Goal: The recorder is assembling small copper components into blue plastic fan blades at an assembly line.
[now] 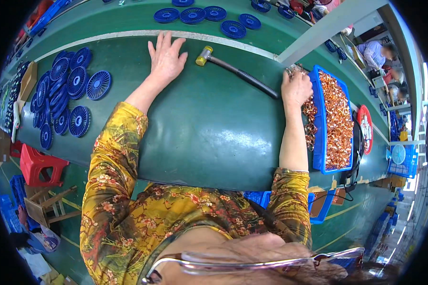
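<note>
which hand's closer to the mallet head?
Left. The left hand lies flat just left of the mallet head; the right hand sits past the handle's far end, by the blue tray.

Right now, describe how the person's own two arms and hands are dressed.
Both arms wear loose sleeves of a mustard-yellow fabric printed with red, pink and dark green blossoms: the left sleeve ends near the elbow, the right sleeve likewise, leaving the forearms bare. The left hand and right hand are ungloved; no rings, watch or bracelet show.
</note>
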A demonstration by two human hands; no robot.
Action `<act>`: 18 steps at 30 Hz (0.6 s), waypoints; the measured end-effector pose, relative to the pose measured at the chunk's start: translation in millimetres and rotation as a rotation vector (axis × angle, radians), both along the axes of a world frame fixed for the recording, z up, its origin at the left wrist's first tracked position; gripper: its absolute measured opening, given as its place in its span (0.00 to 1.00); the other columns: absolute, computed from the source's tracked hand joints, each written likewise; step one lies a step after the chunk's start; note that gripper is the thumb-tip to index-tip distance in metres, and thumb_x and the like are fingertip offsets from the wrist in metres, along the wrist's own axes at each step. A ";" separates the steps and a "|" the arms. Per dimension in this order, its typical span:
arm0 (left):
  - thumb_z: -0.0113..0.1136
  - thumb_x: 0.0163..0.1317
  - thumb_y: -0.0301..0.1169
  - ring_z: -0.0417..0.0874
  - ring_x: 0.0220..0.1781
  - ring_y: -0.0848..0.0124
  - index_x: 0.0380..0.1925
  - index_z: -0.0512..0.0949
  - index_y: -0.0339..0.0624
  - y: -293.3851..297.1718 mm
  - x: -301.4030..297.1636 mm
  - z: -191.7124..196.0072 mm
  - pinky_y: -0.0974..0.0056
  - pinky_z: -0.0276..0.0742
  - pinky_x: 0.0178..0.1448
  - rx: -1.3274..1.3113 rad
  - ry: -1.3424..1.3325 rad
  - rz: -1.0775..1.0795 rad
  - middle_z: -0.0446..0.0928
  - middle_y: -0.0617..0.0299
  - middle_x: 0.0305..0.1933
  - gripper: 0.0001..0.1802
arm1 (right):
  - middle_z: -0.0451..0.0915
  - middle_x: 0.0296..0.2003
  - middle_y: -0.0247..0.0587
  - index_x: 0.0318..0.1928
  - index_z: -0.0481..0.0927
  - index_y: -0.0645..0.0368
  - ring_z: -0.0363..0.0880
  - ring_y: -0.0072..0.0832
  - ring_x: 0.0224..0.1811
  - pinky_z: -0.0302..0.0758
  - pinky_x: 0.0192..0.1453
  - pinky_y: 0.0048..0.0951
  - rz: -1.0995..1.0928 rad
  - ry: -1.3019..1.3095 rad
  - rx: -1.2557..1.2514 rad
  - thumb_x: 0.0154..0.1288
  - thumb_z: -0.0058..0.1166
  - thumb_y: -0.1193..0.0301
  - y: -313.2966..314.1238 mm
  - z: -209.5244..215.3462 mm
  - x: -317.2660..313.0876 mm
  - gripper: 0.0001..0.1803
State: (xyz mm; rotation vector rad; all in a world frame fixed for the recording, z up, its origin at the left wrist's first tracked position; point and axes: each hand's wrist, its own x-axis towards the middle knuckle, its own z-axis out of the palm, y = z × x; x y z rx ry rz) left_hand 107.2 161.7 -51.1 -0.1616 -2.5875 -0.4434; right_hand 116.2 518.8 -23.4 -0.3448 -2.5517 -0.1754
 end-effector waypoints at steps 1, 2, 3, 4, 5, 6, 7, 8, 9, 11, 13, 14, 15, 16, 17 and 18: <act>0.62 0.56 0.37 0.49 0.74 0.47 0.57 0.72 0.51 -2.1 10.0 2.5 0.32 0.42 0.71 -0.012 -0.034 0.001 0.56 0.44 0.70 0.26 | 0.77 0.39 0.41 0.38 0.83 0.51 0.76 0.41 0.44 0.72 0.44 0.47 -0.053 -0.007 0.064 0.58 0.58 0.54 5.4 -5.7 0.5 0.16; 0.63 0.56 0.37 0.49 0.74 0.47 0.57 0.72 0.51 -7.7 22.8 6.9 0.32 0.42 0.71 -0.025 -0.037 0.021 0.56 0.44 0.70 0.27 | 0.77 0.40 0.40 0.37 0.84 0.48 0.75 0.41 0.46 0.72 0.45 0.46 -0.055 -0.027 0.053 0.58 0.57 0.56 8.1 -7.7 1.2 0.13; 0.63 0.56 0.37 0.49 0.74 0.47 0.57 0.71 0.51 -14.4 34.5 10.1 0.32 0.42 0.71 -0.040 -0.045 0.046 0.56 0.44 0.70 0.27 | 0.77 0.39 0.40 0.36 0.84 0.48 0.75 0.41 0.46 0.72 0.45 0.46 -0.036 -0.025 0.048 0.58 0.56 0.57 8.6 -9.5 3.3 0.12; 0.63 0.56 0.38 0.49 0.74 0.47 0.59 0.69 0.51 -21.0 45.0 13.2 0.31 0.41 0.71 -0.062 -0.031 0.065 0.56 0.44 0.70 0.29 | 0.77 0.39 0.41 0.34 0.84 0.49 0.76 0.42 0.45 0.73 0.44 0.47 -0.015 -0.001 0.082 0.59 0.55 0.59 10.0 -12.4 7.2 0.11; 0.63 0.55 0.38 0.49 0.74 0.47 0.60 0.69 0.51 -30.7 56.4 16.4 0.31 0.41 0.70 -0.064 -0.009 0.107 0.56 0.44 0.70 0.30 | 0.78 0.36 0.42 0.32 0.84 0.52 0.77 0.42 0.41 0.75 0.41 0.46 0.045 0.030 0.130 0.59 0.54 0.60 11.1 -10.9 11.3 0.11; 0.63 0.55 0.39 0.49 0.74 0.47 0.61 0.68 0.51 -41.0 67.8 20.1 0.31 0.41 0.70 -0.071 0.013 0.155 0.56 0.44 0.70 0.32 | 0.79 0.34 0.44 0.30 0.83 0.55 0.79 0.43 0.36 0.77 0.37 0.44 0.131 0.056 0.128 0.60 0.53 0.62 20.1 -13.3 10.6 0.12; 0.63 0.55 0.41 0.49 0.74 0.46 0.62 0.66 0.50 -55.1 78.6 20.5 0.30 0.41 0.70 -0.097 0.030 0.222 0.56 0.43 0.70 0.33 | 0.79 0.33 0.46 0.28 0.82 0.57 0.80 0.43 0.33 0.78 0.36 0.42 0.099 -0.011 0.098 0.60 0.52 0.64 11.8 -5.5 16.6 0.12; 0.63 0.55 0.41 0.49 0.74 0.46 0.62 0.66 0.49 -66.9 87.1 21.2 0.30 0.41 0.70 -0.096 0.028 0.295 0.56 0.43 0.70 0.34 | 0.80 0.33 0.49 0.28 0.81 0.58 0.80 0.45 0.32 0.78 0.36 0.43 0.225 0.003 0.121 0.60 0.53 0.65 27.0 -12.0 17.6 0.11; 0.63 0.55 0.42 0.49 0.74 0.45 0.62 0.66 0.48 -79.0 94.1 21.3 0.30 0.41 0.69 -0.094 0.029 0.366 0.56 0.43 0.70 0.34 | 0.79 0.32 0.51 0.30 0.80 0.60 0.79 0.46 0.34 0.77 0.37 0.45 0.286 0.070 0.056 0.60 0.54 0.67 33.0 -13.0 27.6 0.10; 0.65 0.52 0.48 0.48 0.74 0.43 0.63 0.65 0.47 -103.9 107.7 18.4 0.28 0.39 0.69 -0.071 -0.006 0.502 0.55 0.41 0.70 0.39 | 0.78 0.32 0.52 0.35 0.80 0.61 0.77 0.47 0.38 0.74 0.43 0.46 0.238 0.008 -0.052 0.62 0.53 0.68 48.3 -15.6 38.2 0.09; 0.66 0.49 0.54 0.47 0.74 0.41 0.64 0.64 0.48 -127.1 123.4 10.8 0.27 0.39 0.68 -0.033 -0.104 0.583 0.54 0.40 0.70 0.44 | 0.78 0.32 0.48 0.34 0.79 0.61 0.76 0.47 0.39 0.72 0.44 0.44 0.353 0.060 -0.153 0.63 0.53 0.69 50.2 -6.2 53.1 0.08; 0.63 0.50 0.57 0.47 0.74 0.40 0.65 0.64 0.49 -130.2 130.1 13.9 0.27 0.39 0.68 -0.013 -0.263 0.605 0.54 0.40 0.70 0.44 | 0.77 0.32 0.48 0.33 0.78 0.62 0.75 0.47 0.38 0.71 0.43 0.44 0.418 0.101 -0.187 0.64 0.53 0.69 44.0 -1.6 59.3 0.08; 0.60 0.52 0.60 0.48 0.74 0.41 0.65 0.64 0.51 -132.3 134.9 9.8 0.30 0.40 0.69 -0.005 -0.247 0.575 0.54 0.40 0.70 0.44 | 0.77 0.32 0.48 0.33 0.78 0.63 0.76 0.46 0.38 0.72 0.43 0.43 0.438 0.063 -0.209 0.64 0.54 0.70 41.5 -1.4 61.6 0.08; 0.58 0.53 0.62 0.49 0.74 0.42 0.65 0.63 0.51 -132.8 139.2 6.9 0.32 0.41 0.71 -0.025 -0.260 0.555 0.54 0.40 0.70 0.44 | 0.78 0.32 0.49 0.34 0.79 0.63 0.76 0.45 0.37 0.72 0.43 0.42 0.525 0.037 -0.271 0.63 0.54 0.71 34.4 -2.4 62.7 0.07; 0.58 0.53 0.61 0.50 0.73 0.44 0.65 0.63 0.51 -127.4 141.8 8.6 0.34 0.42 0.71 -0.030 -0.286 0.535 0.55 0.40 0.70 0.44 | 0.78 0.33 0.49 0.34 0.79 0.64 0.76 0.44 0.37 0.72 0.43 0.41 0.604 0.008 -0.331 0.63 0.55 0.71 21.0 -0.7 69.6 0.07; 0.57 0.53 0.61 0.53 0.72 0.43 0.65 0.62 0.51 -122.4 144.2 6.3 0.35 0.42 0.71 -0.057 -0.260 0.498 0.56 0.39 0.69 0.43 | 0.78 0.32 0.48 0.34 0.79 0.64 0.77 0.42 0.36 0.73 0.43 0.39 0.667 -0.048 -0.417 0.63 0.56 0.71 4.5 0.6 76.0 0.08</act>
